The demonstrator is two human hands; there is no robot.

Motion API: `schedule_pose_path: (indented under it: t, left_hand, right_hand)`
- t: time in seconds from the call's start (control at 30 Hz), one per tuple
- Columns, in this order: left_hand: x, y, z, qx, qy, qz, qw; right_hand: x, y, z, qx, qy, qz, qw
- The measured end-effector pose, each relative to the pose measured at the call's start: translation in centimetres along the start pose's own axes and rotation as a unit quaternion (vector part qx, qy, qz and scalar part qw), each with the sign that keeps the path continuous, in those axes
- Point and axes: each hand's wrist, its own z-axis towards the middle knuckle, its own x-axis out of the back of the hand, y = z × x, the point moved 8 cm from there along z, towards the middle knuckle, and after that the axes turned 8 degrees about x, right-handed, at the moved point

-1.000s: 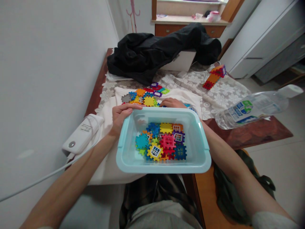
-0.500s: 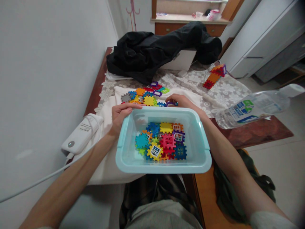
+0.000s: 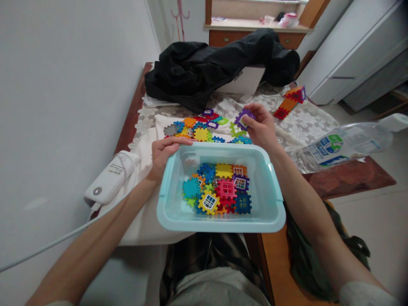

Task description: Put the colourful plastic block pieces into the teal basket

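Observation:
A light blue plastic basin (image 3: 221, 226) is tilted toward me, with several coloured interlocking window tiles (image 3: 227, 188) lying in it. My left hand (image 3: 162, 155) grips its far left rim, fingers over the edge. Beyond the far right corner, my right hand (image 3: 263, 127) pinches a purple interlocking tile (image 3: 244, 120) between thumb and fingers. A lime green tile (image 3: 236, 129) shows just below the purple one; whether they are joined I cannot tell. More loose tiles (image 3: 200, 134) are heaped on the white cloth behind the basin, partly hidden by its rim.
An orange and red structure of joined tiles (image 3: 288, 103) stands on the flowered tablecloth. A clear plastic bottle (image 3: 347, 142) is at right. Black clothing (image 3: 197, 68) lies at the back. At left are a white power device (image 3: 108, 178) and its cable (image 3: 51, 245).
My right hand has risen from the heap behind the basin and now holds up the purple tile. My left hand stays on the rim.

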Motion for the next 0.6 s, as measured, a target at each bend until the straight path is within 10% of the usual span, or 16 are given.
schedule_pose_path:
  t: [0.33, 0.6]
  left_hand:
    - [0.1, -0.1, -0.1, 0.010, 0.011, 0.006, 1.000]
    - [0.4, -0.2, -0.1, 0.003, 0.014, 0.021, 1.000]
  right_hand:
    - [-4.6, -3.4, -1.8, -0.031, -0.179, 0.165, 0.969]
    - [-5.4, 1.6, -2.4, 0.018, -0.286, -0.171, 0.943]
